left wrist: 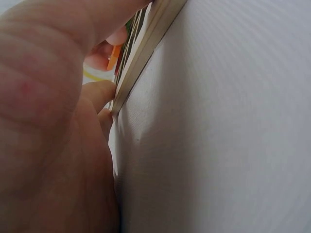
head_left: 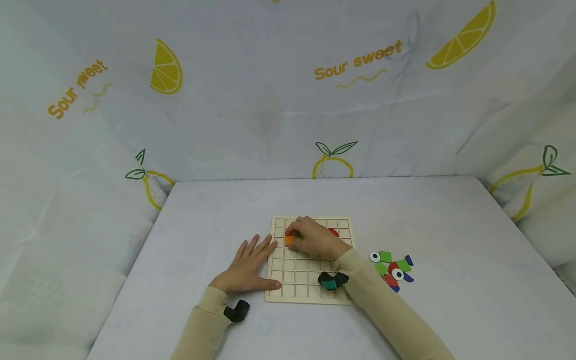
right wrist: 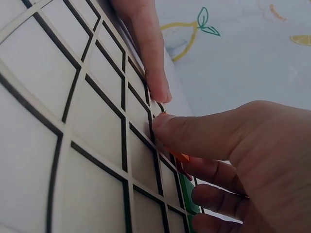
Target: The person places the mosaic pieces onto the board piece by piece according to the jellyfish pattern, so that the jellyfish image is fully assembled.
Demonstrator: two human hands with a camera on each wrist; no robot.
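A pale wooden grid board [head_left: 288, 293] lies flat on the white table. My right hand [head_left: 318, 239] reaches over its upper part and pinches an orange square tile [head_left: 289, 241] between thumb and fingers; the right wrist view shows the tile [right wrist: 181, 157] close over the grid. Under the curled fingers is a green piece [right wrist: 188, 194], partly hidden. A red piece [head_left: 333, 232] shows on the board past the knuckles. My left hand [head_left: 246, 268] lies with fingers spread and straight along the board's left edge, fingertips and thumb at the rim.
Right of the board lies a loose cluster of small flat pieces: green tiles [head_left: 385, 256], red and blue shapes, and white discs with black centres [head_left: 398, 274]. A white cloth [head_left: 252, 110] with lemon prints hangs behind the table. A black band [head_left: 333, 281] sits on my right wrist.
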